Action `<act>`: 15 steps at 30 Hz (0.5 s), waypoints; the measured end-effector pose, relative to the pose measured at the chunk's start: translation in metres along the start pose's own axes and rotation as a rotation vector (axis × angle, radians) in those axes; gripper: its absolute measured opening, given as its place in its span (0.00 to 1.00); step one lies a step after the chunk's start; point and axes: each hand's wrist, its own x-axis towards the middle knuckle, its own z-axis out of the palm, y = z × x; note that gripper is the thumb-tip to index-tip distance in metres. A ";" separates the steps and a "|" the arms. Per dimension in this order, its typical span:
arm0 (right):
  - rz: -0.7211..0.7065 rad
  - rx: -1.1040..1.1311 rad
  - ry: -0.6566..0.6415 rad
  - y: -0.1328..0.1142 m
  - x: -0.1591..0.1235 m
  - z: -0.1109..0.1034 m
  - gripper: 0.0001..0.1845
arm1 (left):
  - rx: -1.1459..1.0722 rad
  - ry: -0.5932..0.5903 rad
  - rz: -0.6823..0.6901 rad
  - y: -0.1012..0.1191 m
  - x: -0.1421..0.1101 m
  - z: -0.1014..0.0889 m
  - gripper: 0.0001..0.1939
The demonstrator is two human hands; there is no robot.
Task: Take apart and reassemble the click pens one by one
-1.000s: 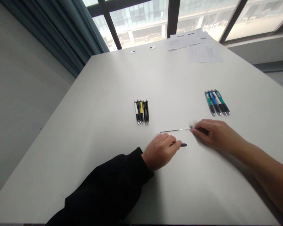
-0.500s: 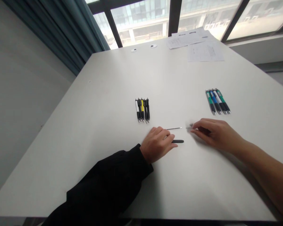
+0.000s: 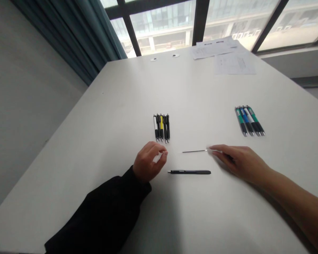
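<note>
My left hand [image 3: 149, 162] is just above the table, thumb and forefinger curled into a pinch; a pale speck shows at their tips, too small to name. To its right lies a dark pen barrel [image 3: 190, 172], flat and untouched. Beyond the barrel a thin pen refill [image 3: 194, 151] lies crosswise on the table. My right hand [image 3: 234, 158] has its fingertips closed at the refill's right end, slightly blurred. What sits between those fingertips is hidden.
Several pens, black, white and yellow [image 3: 161, 127], stand in a row beyond my left hand. Another row of green, blue and white pens [image 3: 249, 121] is at the right. Paper sheets [image 3: 234, 63] lie at the far edge of the white table [image 3: 108, 116], under the window.
My left hand has let go of the dark pen barrel and drawn back left. My right fingertips, which showed a small metal piece, are now up against the refill's end.
</note>
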 end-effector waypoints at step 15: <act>-0.024 -0.072 -0.006 -0.003 0.003 0.004 0.14 | -0.097 -0.319 0.207 0.013 0.000 0.015 0.22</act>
